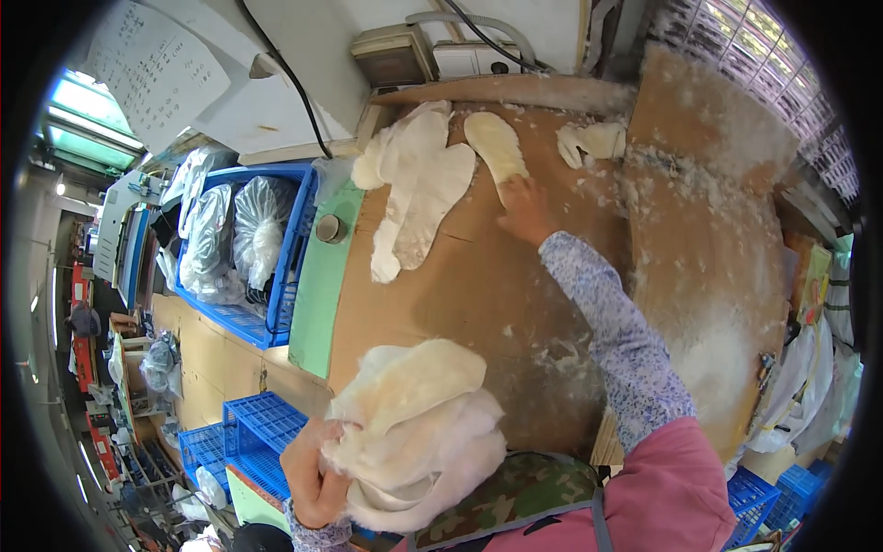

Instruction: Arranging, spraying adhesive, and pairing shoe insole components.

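Note:
My left hand [313, 474] grips a thick stack of cream, fluffy sole-shaped fleece pieces [418, 428] near my body at the lower middle. My right hand [526, 210] reaches far across the brown cardboard-covered table [478, 285] and presses on the near end of a single cream sole-shaped piece [497, 147]. To the left of that piece lie overlapping white fleece sole-shaped pieces [414, 189]. A smaller white fleece scrap [593, 140] lies at the far right of the table.
White fluff litters the right side of the table [708, 276]. A blue plastic crate [244, 248] with clear bags of material stands to the left, and more blue crates [253, 437] sit on the floor. A tape roll [331, 227] rests on the green table edge.

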